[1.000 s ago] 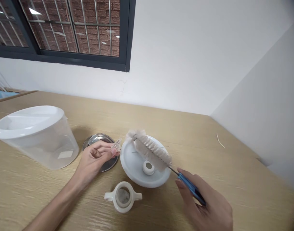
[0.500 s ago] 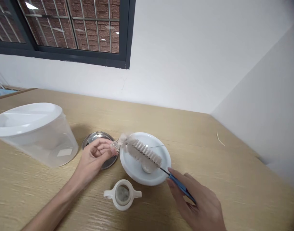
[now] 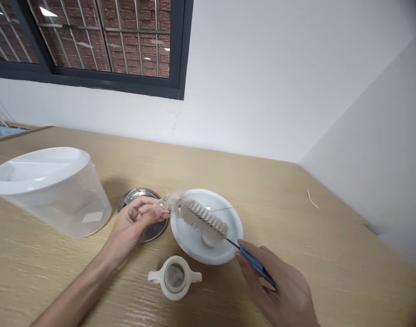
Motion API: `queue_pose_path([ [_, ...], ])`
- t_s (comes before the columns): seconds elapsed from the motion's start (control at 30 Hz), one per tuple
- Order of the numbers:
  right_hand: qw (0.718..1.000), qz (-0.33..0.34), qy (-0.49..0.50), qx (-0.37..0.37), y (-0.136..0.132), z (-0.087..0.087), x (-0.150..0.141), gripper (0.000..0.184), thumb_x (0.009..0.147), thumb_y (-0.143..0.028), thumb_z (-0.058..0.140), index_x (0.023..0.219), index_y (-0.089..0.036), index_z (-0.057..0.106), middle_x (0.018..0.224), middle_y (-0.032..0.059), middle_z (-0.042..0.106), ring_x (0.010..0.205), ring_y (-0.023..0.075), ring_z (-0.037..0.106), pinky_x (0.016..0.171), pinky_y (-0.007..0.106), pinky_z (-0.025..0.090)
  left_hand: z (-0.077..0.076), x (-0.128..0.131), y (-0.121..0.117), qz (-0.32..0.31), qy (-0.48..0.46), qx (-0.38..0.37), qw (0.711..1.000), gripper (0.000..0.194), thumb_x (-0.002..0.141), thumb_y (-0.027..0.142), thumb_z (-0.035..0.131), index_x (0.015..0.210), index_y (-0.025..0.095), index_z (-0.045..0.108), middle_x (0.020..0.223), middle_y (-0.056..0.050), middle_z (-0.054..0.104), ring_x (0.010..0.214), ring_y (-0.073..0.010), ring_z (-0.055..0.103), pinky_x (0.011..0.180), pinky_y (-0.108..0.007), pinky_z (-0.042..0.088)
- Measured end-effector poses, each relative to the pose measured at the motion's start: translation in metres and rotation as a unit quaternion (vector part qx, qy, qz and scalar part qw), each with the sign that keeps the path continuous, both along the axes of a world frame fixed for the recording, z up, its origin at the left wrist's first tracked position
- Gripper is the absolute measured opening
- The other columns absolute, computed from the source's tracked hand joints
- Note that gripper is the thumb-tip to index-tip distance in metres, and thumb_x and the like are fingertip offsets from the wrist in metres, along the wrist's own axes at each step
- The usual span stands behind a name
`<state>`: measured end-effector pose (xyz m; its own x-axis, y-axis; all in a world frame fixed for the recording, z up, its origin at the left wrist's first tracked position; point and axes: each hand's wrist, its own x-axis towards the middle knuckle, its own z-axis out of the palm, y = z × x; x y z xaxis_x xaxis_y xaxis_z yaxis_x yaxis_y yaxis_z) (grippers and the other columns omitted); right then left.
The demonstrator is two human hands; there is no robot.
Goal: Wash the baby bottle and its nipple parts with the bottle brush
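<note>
Brush [image 3: 204,219] with off-white bristles, dark twisted-wire stem and slim blue handle, held in the right hand [image 3: 279,286], thumb and fingers curled firmly around the handle. Slants up and leftward above a shallow round white dish [image 3: 190,245], bristled tip right at a small clear ridged cone-shaped piece [image 3: 164,203]; hard to judge whether touching or merely overlapping in view. With the left hand [image 3: 135,220], pinches that clear piece between thumb and fingertips, other fingers loosely bent, above a round shiny metal plate [image 3: 151,234]. Beneath the bristles, on the dish, a rounded white piece [image 3: 208,241], partly hidden. Nearer, on the light wood-grained table [image 3: 269,195], a white ring-shaped collar [image 3: 174,294] with two side handles. At left, a large translucent plastic tub [image 3: 66,209] with white lid; far right, a short pale strip [image 3: 312,199]. Behind, a plain white wall [image 3: 249,81] and a dark-framed window [image 3: 109,41].
</note>
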<state>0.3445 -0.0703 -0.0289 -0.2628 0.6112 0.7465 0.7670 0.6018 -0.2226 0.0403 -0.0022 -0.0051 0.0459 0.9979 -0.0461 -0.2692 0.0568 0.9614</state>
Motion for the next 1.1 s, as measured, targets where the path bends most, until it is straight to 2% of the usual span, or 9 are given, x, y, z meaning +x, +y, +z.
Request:
queue_pose_path([
  [0.23,0.999,-0.032,0.001,0.006,-0.001,0.001,0.005,0.018,0.098,-0.023,0.063,0.115,-0.017,0.066,0.084,0.0030,0.074,0.062,0.0116,0.070,0.054,0.019,0.051,0.004,0.003,-0.001,-0.025,-0.021,-0.016,0.999,0.032,0.081,0.039,0.086,0.103,0.019,0.074,0.105,-0.008,0.081,0.099,-0.0194,0.077,0.098,-0.027,0.057],
  [0.4,1.000,-0.004,-0.003,0.000,0.000,0.000,0.004,0.020,0.096,-0.018,0.064,0.116,-0.017,0.067,0.072,-0.0023,0.067,0.050,0.0070,0.059,0.049,0.017,0.047,0.005,0.002,-0.001,-0.028,-0.059,-0.032,0.997,0.026,0.080,0.033,0.086,0.100,0.018,0.077,0.106,-0.008,0.081,0.098,-0.0185,0.077,0.095,-0.025,0.059],
  [0.47,1.000,-0.023,0.007,0.001,0.001,0.000,0.004,0.018,0.097,-0.020,0.064,0.114,-0.017,0.068,0.070,-0.0024,0.066,0.048,0.0074,0.057,0.048,0.019,0.047,0.005,0.002,-0.001,-0.037,-0.077,-0.045,0.995,0.025,0.082,0.031,0.085,0.101,0.016,0.078,0.108,-0.010,0.081,0.099,-0.0180,0.076,0.094,-0.022,0.060],
  [0.63,0.996,-0.078,0.040,-0.018,-0.003,0.000,0.002,0.019,0.100,-0.032,0.060,0.109,-0.019,0.070,0.080,0.0041,0.075,0.057,0.0147,0.069,0.051,0.023,0.051,0.006,0.005,0.000,-0.043,-0.122,-0.080,0.988,0.027,0.084,0.029,0.083,0.108,0.018,0.080,0.114,-0.009,0.080,0.105,-0.0168,0.075,0.099,-0.021,0.059],
  [0.8,0.994,-0.100,0.037,0.009,-0.006,0.001,0.002,0.020,0.100,-0.035,0.060,0.107,-0.019,0.070,0.081,0.0046,0.076,0.060,0.0166,0.071,0.055,0.025,0.054,0.007,0.008,-0.004,-0.054,-0.160,-0.082,0.982,0.032,0.083,0.029,0.086,0.113,0.019,0.080,0.114,-0.008,0.081,0.106,-0.0158,0.075,0.099,-0.018,0.059],
  [1.0,0.991,-0.121,0.044,0.018,-0.008,0.003,0.001,0.017,0.101,-0.034,0.060,0.103,-0.020,0.069,0.085,0.0067,0.078,0.067,0.0188,0.074,0.067,0.027,0.059,0.010,0.008,-0.005,-0.053,-0.173,-0.088,0.980,0.018,0.083,0.030,0.085,0.095,0.017,0.082,0.101,-0.006,0.082,0.094,-0.0132,0.076,0.091,-0.016,0.062],
  [1.1,0.991,-0.129,0.031,0.017,-0.009,0.003,0.001,0.017,0.100,-0.034,0.060,0.103,-0.020,0.069,0.083,0.0065,0.078,0.065,0.0185,0.073,0.064,0.027,0.058,0.010,0.009,-0.003,-0.058,-0.181,-0.084,0.978,0.016,0.083,0.029,0.086,0.090,0.015,0.082,0.096,-0.005,0.081,0.087,-0.0123,0.075,0.086,-0.016,0.063],
])
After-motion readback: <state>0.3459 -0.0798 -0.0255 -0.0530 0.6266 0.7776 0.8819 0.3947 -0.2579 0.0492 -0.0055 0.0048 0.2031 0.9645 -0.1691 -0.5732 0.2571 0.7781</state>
